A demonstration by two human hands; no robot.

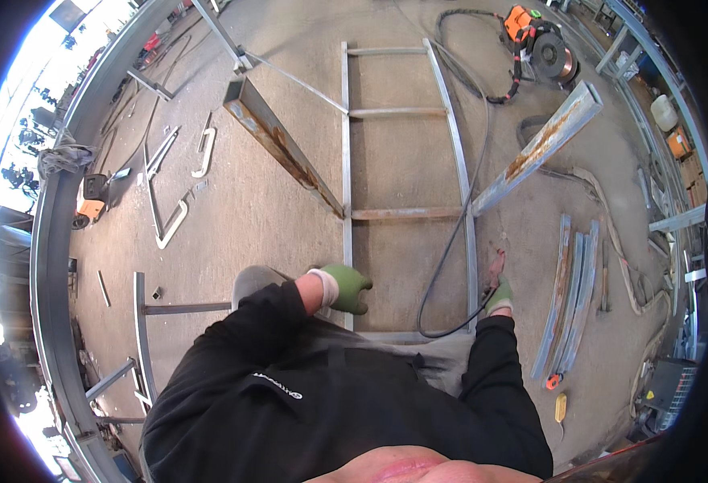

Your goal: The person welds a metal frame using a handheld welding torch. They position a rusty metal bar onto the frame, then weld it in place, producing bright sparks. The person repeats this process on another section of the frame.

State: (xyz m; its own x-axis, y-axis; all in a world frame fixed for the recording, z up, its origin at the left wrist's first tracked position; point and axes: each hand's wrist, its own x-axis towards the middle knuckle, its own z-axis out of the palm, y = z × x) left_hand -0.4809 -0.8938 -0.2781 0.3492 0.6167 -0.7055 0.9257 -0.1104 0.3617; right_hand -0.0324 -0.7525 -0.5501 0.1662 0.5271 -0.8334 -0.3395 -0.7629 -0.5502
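A ladder-like steel frame lies on the floor before me, with two rusty box-section posts standing up from its sides, the left post and the right post. Over the near end of the left rail is my left hand, in a green glove. Its fingers are apart and nothing shows in them; whether it touches the rail I cannot tell. My right hand, also gloved, is closed on a welding torch just outside the right rail. From there a black cable loops across the frame.
An orange wire feeder with a wire spool stands far right. Several steel lengths and a tape measure lie at right. Clamps lie on the left floor. A steel beam runs along the left side.
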